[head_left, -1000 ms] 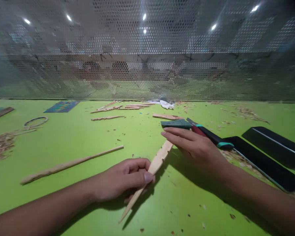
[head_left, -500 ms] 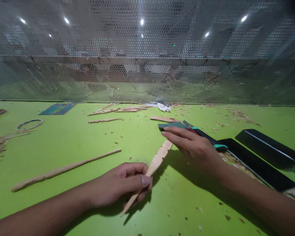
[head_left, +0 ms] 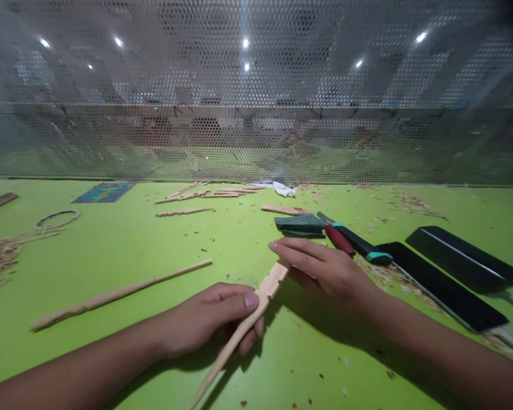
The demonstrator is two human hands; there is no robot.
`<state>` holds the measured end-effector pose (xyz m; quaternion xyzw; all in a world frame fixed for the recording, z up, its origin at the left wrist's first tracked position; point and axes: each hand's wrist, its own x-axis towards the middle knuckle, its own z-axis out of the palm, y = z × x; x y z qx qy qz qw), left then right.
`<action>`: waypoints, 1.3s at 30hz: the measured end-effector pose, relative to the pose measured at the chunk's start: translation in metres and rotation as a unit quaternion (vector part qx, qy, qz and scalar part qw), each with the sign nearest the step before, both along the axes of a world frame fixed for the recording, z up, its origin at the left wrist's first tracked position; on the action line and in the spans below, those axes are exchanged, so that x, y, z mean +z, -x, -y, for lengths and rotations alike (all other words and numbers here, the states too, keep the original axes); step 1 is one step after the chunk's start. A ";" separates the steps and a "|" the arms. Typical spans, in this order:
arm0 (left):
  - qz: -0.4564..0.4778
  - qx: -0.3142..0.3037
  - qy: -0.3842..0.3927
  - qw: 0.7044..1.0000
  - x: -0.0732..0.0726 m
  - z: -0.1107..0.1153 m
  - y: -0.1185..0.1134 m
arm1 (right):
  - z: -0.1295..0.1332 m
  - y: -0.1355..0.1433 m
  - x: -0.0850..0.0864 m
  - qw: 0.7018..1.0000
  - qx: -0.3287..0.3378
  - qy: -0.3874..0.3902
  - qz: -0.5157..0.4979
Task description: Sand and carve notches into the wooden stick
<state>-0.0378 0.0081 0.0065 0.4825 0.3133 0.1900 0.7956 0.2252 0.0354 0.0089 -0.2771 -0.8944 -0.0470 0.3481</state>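
Left hand [head_left: 209,319] held a notched wooden stick [head_left: 272,281] | right hand [head_left: 325,267] covered its far end | slender stick [head_left: 115,296] lay left on green table [head_left: 154,245] | dark-green sheet [head_left: 297,224] lay beyond.

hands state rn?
Left hand: closed, holding the carved wooden stick.
Right hand: at the stick's notched far end; can't tell whether its grip is closed.

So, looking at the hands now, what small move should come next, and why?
Perhaps a slight roll of the carved stick with the left hand: that hand grips the stick partway along, the right hand is at the notched far end, and the underside is hidden, so rolling would likely reveal it.
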 end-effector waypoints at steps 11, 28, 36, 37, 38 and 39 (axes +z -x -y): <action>-0.009 -0.019 -0.016 1.000 0.005 -0.001 0.001 | -0.001 0.002 0.006 0.998 0.042 0.043 -0.022; 0.012 -0.045 -0.004 0.999 -0.003 -0.007 0.003 | -0.001 -0.002 0.008 0.992 0.047 0.115 0.025; 0.002 -0.071 -0.052 0.996 0.006 -0.007 0.001 | -0.001 -0.001 0.006 0.993 0.011 0.111 0.028; 0.002 -0.073 -0.056 0.996 0.006 -0.007 0.001 | -0.001 -0.002 0.005 0.994 0.008 0.109 0.029; 0.002 -0.074 -0.059 0.995 0.007 -0.007 0.001 | -0.001 -0.002 0.004 0.994 0.007 0.106 0.030; 0.002 -0.075 -0.060 0.995 0.007 -0.007 0.001 | -0.002 -0.003 0.004 0.994 0.007 0.104 0.030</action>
